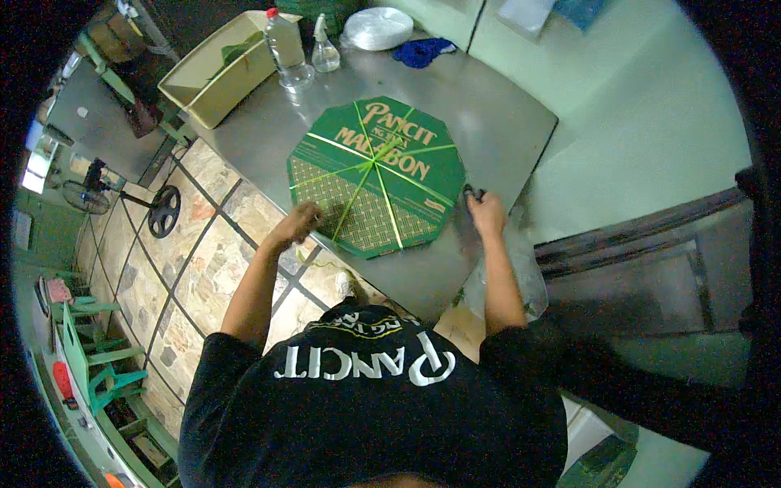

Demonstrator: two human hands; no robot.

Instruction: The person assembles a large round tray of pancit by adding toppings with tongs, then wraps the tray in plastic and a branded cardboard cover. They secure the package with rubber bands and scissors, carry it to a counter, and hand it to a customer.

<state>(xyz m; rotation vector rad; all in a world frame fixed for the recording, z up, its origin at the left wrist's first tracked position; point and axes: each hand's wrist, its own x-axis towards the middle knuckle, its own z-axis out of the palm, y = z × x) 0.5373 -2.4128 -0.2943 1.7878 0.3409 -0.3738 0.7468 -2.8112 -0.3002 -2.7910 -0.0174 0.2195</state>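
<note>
A green, many-sided cardboard box (325,150) with a woven-pattern panel lies flat on the metal table. Thin yellow-green plastic string (394,213) crosses its lid in several directions and meets in a knot near the middle. At the box's near left edge is my left hand (298,225), fingers curled closed; what they pinch is too small to make out. A loose pale strand (313,259) hangs just below that hand. Beside the box's right edge, my right hand (488,215) is closed around a small dark tool (472,193), whose kind is unclear.
Along the table's (512,106) far side stand a cream bin (215,69), a clear bottle with red cap (285,45), a spray bottle (325,53), a clear plastic bundle (378,29) and a blue cloth (423,52). Clear plastic (521,276) hangs by my right forearm.
</note>
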